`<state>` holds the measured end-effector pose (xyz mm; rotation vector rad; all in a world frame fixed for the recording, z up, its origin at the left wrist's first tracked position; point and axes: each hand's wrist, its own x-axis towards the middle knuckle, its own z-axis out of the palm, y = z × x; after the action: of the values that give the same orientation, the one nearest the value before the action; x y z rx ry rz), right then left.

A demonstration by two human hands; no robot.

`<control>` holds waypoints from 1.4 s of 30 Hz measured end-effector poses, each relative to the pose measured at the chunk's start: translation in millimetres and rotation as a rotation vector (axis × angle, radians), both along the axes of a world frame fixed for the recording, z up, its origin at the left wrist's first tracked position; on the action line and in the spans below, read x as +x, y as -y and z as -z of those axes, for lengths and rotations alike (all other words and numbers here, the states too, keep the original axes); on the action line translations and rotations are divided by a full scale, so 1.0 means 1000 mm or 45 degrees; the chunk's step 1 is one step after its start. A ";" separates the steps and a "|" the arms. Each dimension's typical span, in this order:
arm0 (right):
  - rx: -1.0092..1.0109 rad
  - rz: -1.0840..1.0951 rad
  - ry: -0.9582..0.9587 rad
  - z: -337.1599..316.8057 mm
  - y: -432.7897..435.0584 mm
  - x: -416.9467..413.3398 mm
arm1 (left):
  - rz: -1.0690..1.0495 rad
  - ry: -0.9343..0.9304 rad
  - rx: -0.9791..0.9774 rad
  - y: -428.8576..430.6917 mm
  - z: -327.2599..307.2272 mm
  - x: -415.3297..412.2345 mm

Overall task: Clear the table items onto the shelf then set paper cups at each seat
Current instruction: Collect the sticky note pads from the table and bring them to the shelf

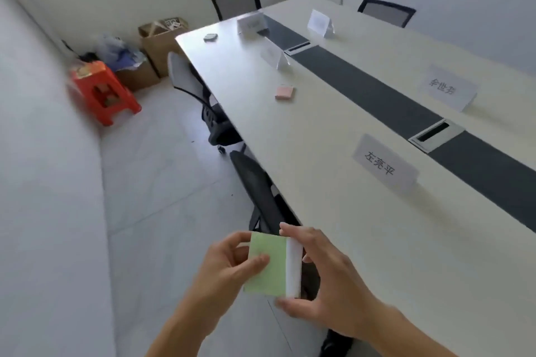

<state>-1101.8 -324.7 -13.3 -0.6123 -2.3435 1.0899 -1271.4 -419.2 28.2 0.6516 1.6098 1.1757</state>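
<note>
A green sticky-note pad (268, 265) with a thick white edge is held in the air just off the near-left edge of the long cream table (362, 211). My left hand (229, 266) pinches its left side, thumb on the green face. My right hand (327, 278) grips its white right edge between thumb and fingers. Farther along the table lie a pink sticky-note pad (285, 92) and a small dark grey object (210, 37) near the far-left corner. No paper cups or shelf are in view.
Several white name cards (384, 164) stand on the table beside a dark centre strip (377, 95) with metal cable boxes. Office chairs (261, 197) are tucked along the left side and far end. A red stool (101, 91) and cardboard boxes (161, 40) sit in the far-left corner.
</note>
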 end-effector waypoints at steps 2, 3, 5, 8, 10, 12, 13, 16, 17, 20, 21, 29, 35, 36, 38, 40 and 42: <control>-0.148 -0.097 -0.018 -0.001 0.033 -0.018 | -0.151 0.029 0.042 0.047 0.001 -0.013; -0.260 -0.116 -0.021 -0.001 0.050 -0.027 | -0.225 0.033 0.062 0.070 0.002 -0.019; -0.539 -0.073 -0.003 0.004 0.081 -0.045 | -0.346 0.028 0.100 0.113 0.003 -0.030; -0.801 -0.087 0.090 0.006 0.121 -0.075 | -0.445 0.003 0.132 0.167 0.003 -0.045; -0.816 -0.180 0.141 0.004 0.138 -0.093 | -0.473 0.006 0.122 0.193 0.003 -0.059; -0.692 -0.262 0.170 0.000 0.146 -0.112 | -0.446 0.062 0.092 0.210 0.002 -0.074; -0.617 -0.301 0.189 -0.002 0.148 -0.122 | -0.414 0.103 0.071 0.216 0.001 -0.082; -0.441 -0.413 0.252 -0.003 0.144 -0.155 | -0.341 0.162 -0.008 0.220 0.004 -0.106; -0.390 -0.444 0.259 -0.002 0.141 -0.167 | -0.326 0.165 -0.025 0.218 0.008 -0.114; -0.378 -0.481 0.278 0.005 0.132 -0.208 | -0.374 0.143 -0.051 0.206 0.019 -0.144; -0.413 -0.469 0.294 0.009 0.127 -0.222 | -0.419 0.132 -0.066 0.201 0.024 -0.156; -0.542 -0.315 0.410 0.032 0.047 -0.333 | -0.779 0.638 -0.056 0.165 0.034 -0.280; -0.558 -0.247 0.483 0.031 -0.011 -0.401 | -0.843 0.747 0.132 0.131 0.023 -0.365; -0.546 -0.233 0.503 0.033 -0.019 -0.413 | -0.833 0.665 0.085 0.124 0.024 -0.379; -0.526 -0.197 0.544 0.037 -0.035 -0.435 | -0.793 0.425 -0.065 0.108 0.031 -0.410; -0.530 -0.157 0.584 0.042 -0.050 -0.455 | -0.731 0.205 -0.196 0.090 0.041 -0.444; -0.554 -0.101 0.626 0.049 -0.066 -0.474 | -0.671 0.068 -0.281 0.071 0.051 -0.481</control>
<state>-1576.1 -258.6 -62.0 -1.0518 -2.5571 1.6634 -1752.9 -490.3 -23.1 0.0461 1.8927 1.3425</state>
